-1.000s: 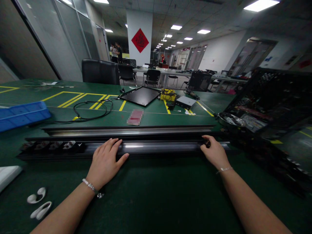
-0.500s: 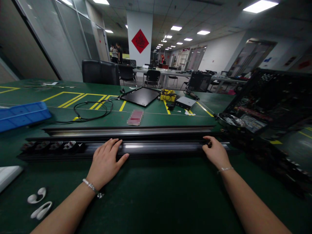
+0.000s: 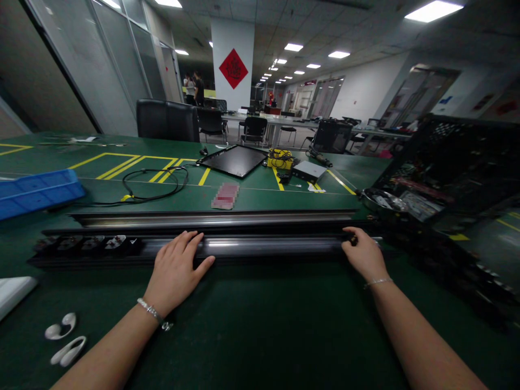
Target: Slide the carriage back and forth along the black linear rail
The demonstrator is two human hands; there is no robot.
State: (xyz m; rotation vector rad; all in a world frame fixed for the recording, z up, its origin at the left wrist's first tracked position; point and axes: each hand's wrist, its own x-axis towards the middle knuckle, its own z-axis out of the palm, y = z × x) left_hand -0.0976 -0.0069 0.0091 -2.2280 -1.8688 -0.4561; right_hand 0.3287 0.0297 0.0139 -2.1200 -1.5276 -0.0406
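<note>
A long black metal channel (image 3: 260,246) lies across the table in front of me, its inner face shiny. Several dark socket modules with metal contacts (image 3: 95,242) sit in its left end. My left hand (image 3: 176,271) rests on the channel just right of the sockets, fingers outstretched and thumb apart. Toward the other end, my right hand (image 3: 364,254) has its thumb and forefinger curled together at the channel. A small dark piece with a brassy glint shows between them, too hidden to name. Behind lies a second long metal channel (image 3: 219,219), parallel to the first.
A blue plastic bin (image 3: 40,189) and looped black cable (image 3: 156,184) lie left. White earphones (image 3: 67,338) are at front left. An open computer case (image 3: 455,173) stands right. Farther back are a flat black panel (image 3: 235,160), a yellow box (image 3: 280,158) and a grey box (image 3: 309,171).
My right hand has slid slightly to the right along the channel, fingers still curled together. My left hand stays in the same place.
</note>
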